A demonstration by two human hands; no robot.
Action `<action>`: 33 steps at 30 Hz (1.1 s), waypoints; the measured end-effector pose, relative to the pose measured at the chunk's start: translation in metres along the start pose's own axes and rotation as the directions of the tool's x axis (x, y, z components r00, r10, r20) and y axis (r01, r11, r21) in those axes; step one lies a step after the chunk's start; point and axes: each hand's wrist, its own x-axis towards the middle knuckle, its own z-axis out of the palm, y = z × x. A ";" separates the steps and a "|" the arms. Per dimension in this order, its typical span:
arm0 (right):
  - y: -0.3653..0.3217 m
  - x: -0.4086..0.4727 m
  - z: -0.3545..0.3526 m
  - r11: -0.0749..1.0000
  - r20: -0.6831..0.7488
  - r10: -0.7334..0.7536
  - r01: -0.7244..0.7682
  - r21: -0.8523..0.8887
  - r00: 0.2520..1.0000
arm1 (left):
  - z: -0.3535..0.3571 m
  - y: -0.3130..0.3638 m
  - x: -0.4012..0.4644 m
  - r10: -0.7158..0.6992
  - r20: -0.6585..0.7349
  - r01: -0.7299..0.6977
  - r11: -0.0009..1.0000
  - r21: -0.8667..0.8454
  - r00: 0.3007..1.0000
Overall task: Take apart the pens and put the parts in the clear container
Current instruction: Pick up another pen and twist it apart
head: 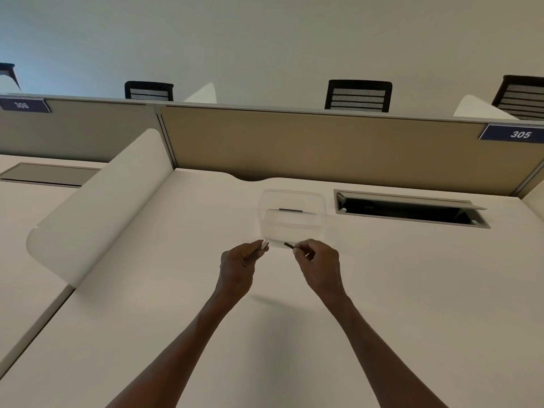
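Both my hands are held out over the white desk, just in front of the clear container [293, 213]. My left hand [240, 265] is closed on a whitish pen part [264, 245] whose end sticks out past the fingers. In my right hand [319, 265] is a thin dark pen part [289, 245], its tip pointing left toward the other hand. The two parts are apart, with a small gap between them. One dark piece [290, 210] lies inside the container near its far wall.
A cable hatch [412, 212] with a raised lid is open in the desk, right of the container. A curved white divider [100, 213] stands at the left. A tan partition [323, 145] closes off the back, with chair backs behind it.
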 end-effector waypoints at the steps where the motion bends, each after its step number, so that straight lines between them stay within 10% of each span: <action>1: -0.007 -0.001 -0.002 0.999 -0.028 -0.044 0.044 0.019 0.999 | 0.000 0.001 0.000 0.013 -0.001 -0.013 1.000 0.009 1.000; 9: -0.046 -0.005 -0.017 0.952 -0.067 -0.304 0.305 -0.004 0.950 | 0.000 0.003 -0.001 0.076 0.011 -0.077 0.996 0.041 0.997; 33: -0.052 -0.005 -0.030 0.911 0.121 -0.360 0.377 -0.168 0.925 | -0.004 0.009 -0.003 0.144 0.037 -0.148 0.976 0.158 0.989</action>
